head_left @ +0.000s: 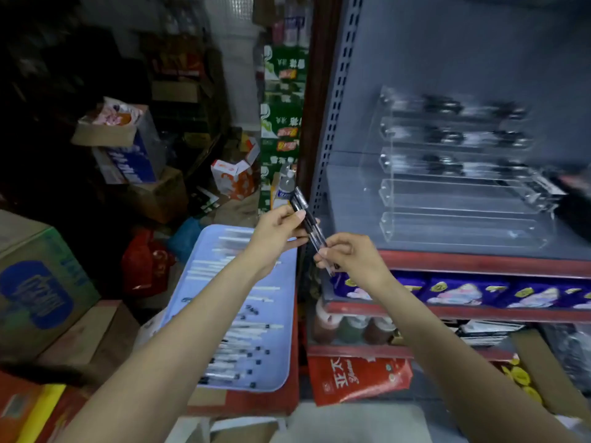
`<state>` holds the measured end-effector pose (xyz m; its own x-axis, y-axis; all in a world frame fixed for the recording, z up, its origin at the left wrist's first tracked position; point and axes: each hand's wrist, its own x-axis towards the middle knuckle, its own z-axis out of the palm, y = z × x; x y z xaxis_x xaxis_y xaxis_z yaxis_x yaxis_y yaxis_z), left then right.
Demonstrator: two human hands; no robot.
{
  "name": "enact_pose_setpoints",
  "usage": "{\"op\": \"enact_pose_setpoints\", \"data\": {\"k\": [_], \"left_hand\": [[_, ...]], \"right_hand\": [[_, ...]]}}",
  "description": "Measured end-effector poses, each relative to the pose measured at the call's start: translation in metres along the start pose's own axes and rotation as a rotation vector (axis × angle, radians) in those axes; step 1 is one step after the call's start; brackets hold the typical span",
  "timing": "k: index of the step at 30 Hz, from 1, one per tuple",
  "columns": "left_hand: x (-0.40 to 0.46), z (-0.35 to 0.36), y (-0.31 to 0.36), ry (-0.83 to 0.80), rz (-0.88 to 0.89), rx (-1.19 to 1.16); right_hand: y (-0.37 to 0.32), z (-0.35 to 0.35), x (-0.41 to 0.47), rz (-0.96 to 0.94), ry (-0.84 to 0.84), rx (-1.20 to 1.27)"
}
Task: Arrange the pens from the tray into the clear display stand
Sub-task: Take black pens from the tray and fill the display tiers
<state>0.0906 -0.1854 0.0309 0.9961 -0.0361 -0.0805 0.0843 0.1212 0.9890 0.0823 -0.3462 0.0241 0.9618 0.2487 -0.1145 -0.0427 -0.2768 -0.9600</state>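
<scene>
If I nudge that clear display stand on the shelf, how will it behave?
The clear display stand looks like thin hard plastic, so probably stiff and light. It may slide easily on the smooth shelf. Its upper rows hold pens, so a hard nudge might tip it.

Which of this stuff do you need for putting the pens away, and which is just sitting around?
Needed:
pens, held in both hands: left hand, right hand
blue tray
clear display stand

Just sitting around:
cardboard boxes
red packet
purple packets

Mirrored Chinese characters "亚太" on the red packet (358, 377); other print blurred.
</scene>
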Motion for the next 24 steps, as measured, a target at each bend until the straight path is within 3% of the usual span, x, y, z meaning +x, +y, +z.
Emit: {"op": "enact_pose_setpoints", "data": {"k": [4,9,12,15,20,22,24], "left_hand": [[0.027,0.091,0.033,0.014,0.189,0.070],[0.068,0.202,0.055,0.175,0.336,0.323],[0.087,0.255,0.061,0.159,0.391,0.529],[0.102,0.292,0.063,0.057,0.366,0.466],[0.121,0.327,0.068,0.037,0.368,0.378],[0.131,0.330,0.074,0.067,0.413,0.498],[0.143,0.332,0.081,0.098,0.444,0.791]], "right_hand": [[-0.011,-0.086,-0.002,-0.082,0.100,0.051],[-0.016,-0.201,0.003,-0.139,0.233,0.139],[-0.014,-0.254,0.006,-0.183,0.272,0.119],[-0.013,-0.286,0.006,-0.177,0.226,0.074],[-0.004,-0.332,0.016,-0.192,0.236,-0.032],[0.002,-0.356,0.020,-0.234,0.330,-0.156],[0.006,-0.379,0.023,-0.263,0.448,-0.223]]}}
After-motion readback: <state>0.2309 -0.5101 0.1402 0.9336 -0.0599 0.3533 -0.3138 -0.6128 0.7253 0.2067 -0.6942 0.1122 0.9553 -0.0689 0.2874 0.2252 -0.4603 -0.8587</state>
